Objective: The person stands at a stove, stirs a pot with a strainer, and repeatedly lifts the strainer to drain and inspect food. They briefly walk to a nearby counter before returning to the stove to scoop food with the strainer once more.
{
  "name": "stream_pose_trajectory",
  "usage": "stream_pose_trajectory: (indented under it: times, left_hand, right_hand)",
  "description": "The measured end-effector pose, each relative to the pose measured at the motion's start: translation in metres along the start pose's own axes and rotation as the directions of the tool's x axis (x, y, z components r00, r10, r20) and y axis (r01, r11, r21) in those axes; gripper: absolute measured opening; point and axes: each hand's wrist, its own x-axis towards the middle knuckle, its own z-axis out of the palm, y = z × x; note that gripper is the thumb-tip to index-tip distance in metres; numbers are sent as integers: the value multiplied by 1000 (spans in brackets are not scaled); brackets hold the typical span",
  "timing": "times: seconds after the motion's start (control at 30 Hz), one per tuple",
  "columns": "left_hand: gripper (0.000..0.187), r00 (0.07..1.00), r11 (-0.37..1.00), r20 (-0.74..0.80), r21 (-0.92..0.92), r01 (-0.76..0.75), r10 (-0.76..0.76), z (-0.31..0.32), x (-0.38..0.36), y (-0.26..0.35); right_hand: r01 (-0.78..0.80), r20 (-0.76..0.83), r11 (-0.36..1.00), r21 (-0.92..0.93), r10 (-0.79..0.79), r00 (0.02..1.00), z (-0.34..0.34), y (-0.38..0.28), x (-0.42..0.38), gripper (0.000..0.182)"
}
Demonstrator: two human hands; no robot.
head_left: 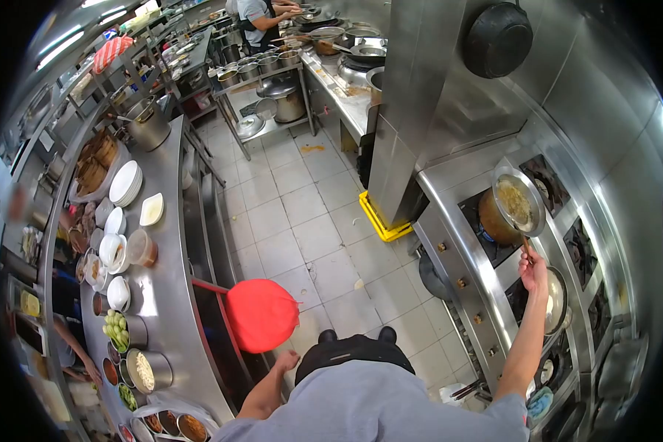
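My right hand (532, 270) is wrapped round the wooden handle of a wide, round metal pan (539, 221) on the right. Golden, bubbly-looking food or liquid (516, 202) lies in the pan, which overlaps a brown-stained pot (493, 225) on the stove (449, 214). A blue flame shows beside that pot. Just below my right hand, a second pan (558, 302) with pale contents sits on another burner, partly behind my forearm. My left hand (287, 360) hangs low by my side with its fingers curled and nothing in them, near a red round stool (262, 315).
A long steel counter (171, 243) on the left carries white plates (127, 182), bowls and food containers (149, 370). A steel pillar (409, 110) with a yellow base guard (379, 221) stands ahead. Another person (256, 22) works at the far stove. A dark wok (498, 40) hangs upper right.
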Motion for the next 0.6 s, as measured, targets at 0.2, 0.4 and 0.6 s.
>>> stream_pose_trajectory:
  times: [0.2,0.4,0.6]
  left_hand:
    - [36,998,991,-59,-133,-29,21,-26,-10,92]
    - [37,997,993,-74,-115,-29,20,-15,-17,105]
    - [34,983,979,-162,-195,54,-86,24,-22,60]
  right_hand:
    - [-6,-61,997,-82,1,998,-30,-17,9,15]
    - [-140,-57,943,-303,129,990,-66,-41,30,14]
    - [-52,-129,619,-783,-79,988,-73,-59,46,23]
